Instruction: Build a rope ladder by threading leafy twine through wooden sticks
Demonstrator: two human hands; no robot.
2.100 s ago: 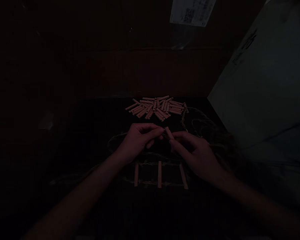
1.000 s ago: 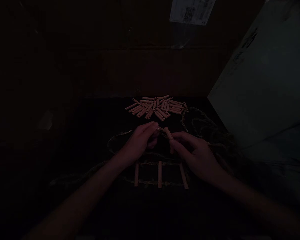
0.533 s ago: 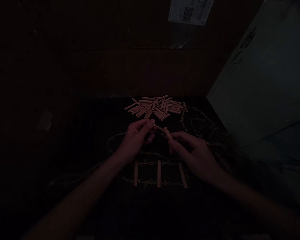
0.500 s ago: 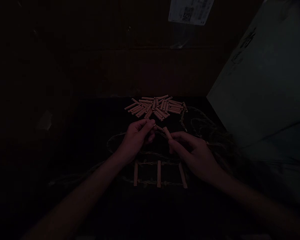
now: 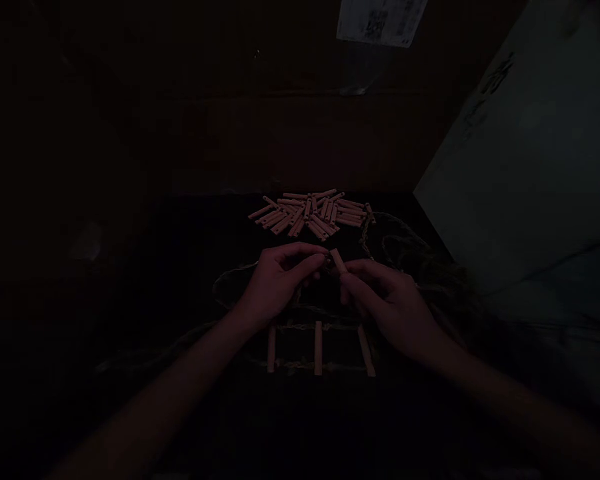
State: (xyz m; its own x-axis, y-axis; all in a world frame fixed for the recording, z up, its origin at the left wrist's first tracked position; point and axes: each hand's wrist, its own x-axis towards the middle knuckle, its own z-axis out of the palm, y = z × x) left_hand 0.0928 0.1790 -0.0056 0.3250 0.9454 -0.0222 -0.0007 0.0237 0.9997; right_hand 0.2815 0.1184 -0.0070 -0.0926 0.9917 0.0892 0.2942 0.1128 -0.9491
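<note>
My right hand [image 5: 385, 293] is closed on a short wooden dowel [image 5: 338, 260], its upper end sticking out toward the left. Close against that end, my left hand [image 5: 290, 273] pinches a rope, whose tip is mostly hidden by the fingers. Below the hands lies a small rope ladder [image 5: 319, 348] with three wooden rungs, strung between two knotted cords. A loop of the rope [image 5: 220, 283] curves out to the left behind my left wrist. Dim light hides where the rope meets the dowel.
A pile of loose wooden dowels [image 5: 305, 212] with holed ends lies beyond the hands. Coiled rope [image 5: 420, 260] lies to the right, beside a pale slanted panel [image 5: 540, 200]. Behind stands a dark brown upright surface with a white label [image 5: 380, 20].
My left hand has moved right, bringing the rope up against the dowel's end. My right hand has stayed almost in place, with the dowel still in it.
</note>
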